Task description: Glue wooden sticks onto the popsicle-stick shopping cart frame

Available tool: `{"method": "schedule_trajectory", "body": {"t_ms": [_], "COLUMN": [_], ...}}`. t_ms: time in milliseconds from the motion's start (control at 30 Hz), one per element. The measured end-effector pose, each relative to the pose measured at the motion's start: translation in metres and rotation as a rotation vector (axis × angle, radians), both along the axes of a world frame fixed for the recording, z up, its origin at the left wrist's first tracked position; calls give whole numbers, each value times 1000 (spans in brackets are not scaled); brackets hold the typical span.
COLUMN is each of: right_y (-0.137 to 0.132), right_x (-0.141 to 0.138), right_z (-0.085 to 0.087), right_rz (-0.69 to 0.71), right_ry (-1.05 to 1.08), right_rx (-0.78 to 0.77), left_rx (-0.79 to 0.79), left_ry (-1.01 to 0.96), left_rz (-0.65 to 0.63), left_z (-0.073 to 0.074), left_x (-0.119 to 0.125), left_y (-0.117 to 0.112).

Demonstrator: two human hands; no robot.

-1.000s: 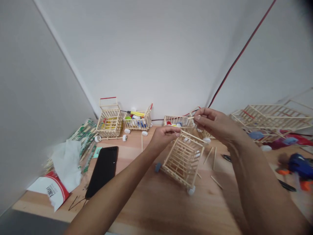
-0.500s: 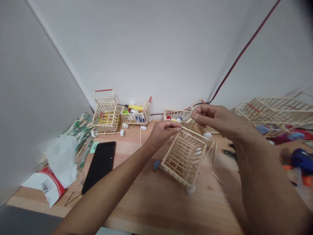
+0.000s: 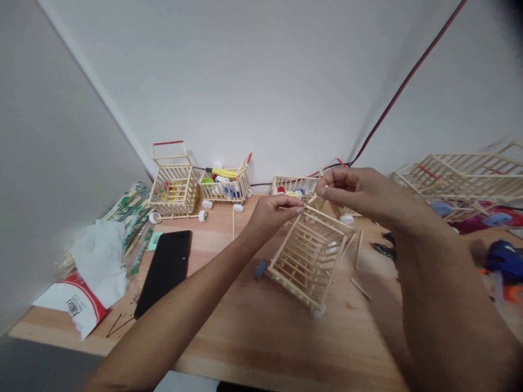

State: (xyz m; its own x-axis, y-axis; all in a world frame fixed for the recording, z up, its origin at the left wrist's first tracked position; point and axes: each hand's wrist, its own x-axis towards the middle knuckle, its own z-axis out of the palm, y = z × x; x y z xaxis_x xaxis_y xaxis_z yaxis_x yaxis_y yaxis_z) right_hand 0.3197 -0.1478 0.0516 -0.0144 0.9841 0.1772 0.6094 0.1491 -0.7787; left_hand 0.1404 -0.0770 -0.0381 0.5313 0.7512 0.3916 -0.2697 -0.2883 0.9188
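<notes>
A small cart (image 3: 306,256) built of thin wooden sticks stands tilted on the table, with a white wheel (image 3: 317,311) at its near corner and a blue-grey wheel (image 3: 260,269) at its left. My left hand (image 3: 275,215) pinches the cart's upper left corner between thumb and fingertips. Just right of it, my right hand (image 3: 347,188) is closed in a pinch on a short wooden stick (image 3: 312,200), whose lower end meets that same corner. The fingertips partly cover the joint.
Finished stick carts (image 3: 174,188) line the wall, one holding bottle caps and a yellow-handled tool (image 3: 224,172). A black phone (image 3: 165,272), wrapped sticks (image 3: 137,234) and a torn packet (image 3: 77,305) lie left. Loose sticks (image 3: 360,288) and a blue object (image 3: 504,261) are right.
My right hand has come slightly down and left, bringing the short stick to the cart's corner. The left hand keeps its pinch. The whole view has shifted a little.
</notes>
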Motion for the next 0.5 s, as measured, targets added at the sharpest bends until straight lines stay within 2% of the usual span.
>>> {"method": "schedule_trajectory", "body": {"t_ms": [500], "right_y": [3], "right_x": [-1], "right_z": [-5], "right_rz": [7], "right_ry": [-26], "right_rx": [-19], "left_rx": [42], "left_ry": [26], "left_rz": [25], "left_z": [-1], "left_x": [-3], "left_y": [0]}}
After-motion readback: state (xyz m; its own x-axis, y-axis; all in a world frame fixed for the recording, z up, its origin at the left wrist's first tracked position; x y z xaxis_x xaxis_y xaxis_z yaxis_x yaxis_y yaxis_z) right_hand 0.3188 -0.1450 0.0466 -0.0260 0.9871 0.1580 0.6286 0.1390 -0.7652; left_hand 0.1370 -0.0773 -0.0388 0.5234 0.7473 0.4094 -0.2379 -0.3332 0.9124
